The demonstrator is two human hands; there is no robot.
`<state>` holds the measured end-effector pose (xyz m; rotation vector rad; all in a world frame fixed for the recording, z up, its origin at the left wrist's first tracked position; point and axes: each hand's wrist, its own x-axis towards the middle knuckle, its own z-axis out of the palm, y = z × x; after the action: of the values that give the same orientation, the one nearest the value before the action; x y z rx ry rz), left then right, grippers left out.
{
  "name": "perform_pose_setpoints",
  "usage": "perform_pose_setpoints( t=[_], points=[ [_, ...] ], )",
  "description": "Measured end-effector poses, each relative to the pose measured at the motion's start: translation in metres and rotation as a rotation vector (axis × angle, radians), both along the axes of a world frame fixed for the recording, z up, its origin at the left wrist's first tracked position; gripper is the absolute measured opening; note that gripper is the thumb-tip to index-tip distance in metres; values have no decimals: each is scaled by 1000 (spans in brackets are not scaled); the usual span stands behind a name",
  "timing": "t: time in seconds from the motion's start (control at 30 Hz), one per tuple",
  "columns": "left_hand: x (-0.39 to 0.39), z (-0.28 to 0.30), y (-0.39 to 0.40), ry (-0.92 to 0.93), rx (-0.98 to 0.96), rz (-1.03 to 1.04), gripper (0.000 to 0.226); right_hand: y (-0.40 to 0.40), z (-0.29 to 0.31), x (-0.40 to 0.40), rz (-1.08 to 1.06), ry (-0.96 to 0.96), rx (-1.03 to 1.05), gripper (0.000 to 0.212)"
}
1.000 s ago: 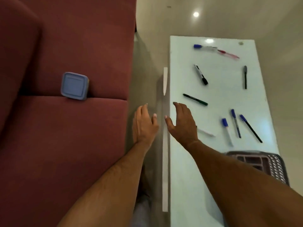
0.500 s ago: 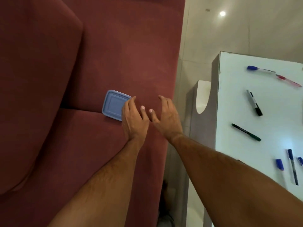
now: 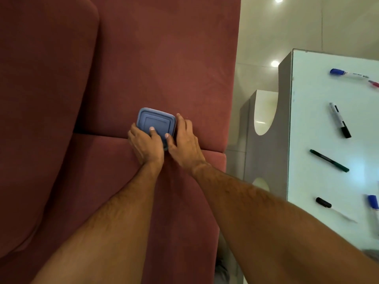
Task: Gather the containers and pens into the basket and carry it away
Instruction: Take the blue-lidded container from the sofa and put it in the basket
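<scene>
While both hands: left hand (image 3: 146, 145) and right hand (image 3: 185, 141) clamp the blue container (image 3: 156, 123) on the sofa (image 3: 164, 58).
Advice: lift level; lid seal probably unverified.

No text reads clearly; the blue-capped white marker (image 3: 348, 74) near the white table's (image 3: 311, 124) far edge carries illegibly blurred print.

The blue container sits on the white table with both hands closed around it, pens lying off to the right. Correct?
Not quite. The head view shows the blue container on the red sofa, not the white table. The left hand and right hand do grip it, and the pens lie to the right.
</scene>
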<state>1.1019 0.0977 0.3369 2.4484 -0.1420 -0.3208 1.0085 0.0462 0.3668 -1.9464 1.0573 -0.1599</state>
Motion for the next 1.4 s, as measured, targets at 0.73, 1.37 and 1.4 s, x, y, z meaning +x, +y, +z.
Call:
perform_pose_setpoints(
  t=[0.73,1.37,1.4],
  points=[
    [-203,42,-80,-31,-133,-293,34,-49,31,-199,-494,-96,-10,59],
    [-525,74,-103,24,-215,-1014,29,-14,55,-524,-1150,-80,-159,57],
    [-540,75,-100,27,-219,-1049,30,-8,56,-538,-1177,-72,-166,57]
  ],
)
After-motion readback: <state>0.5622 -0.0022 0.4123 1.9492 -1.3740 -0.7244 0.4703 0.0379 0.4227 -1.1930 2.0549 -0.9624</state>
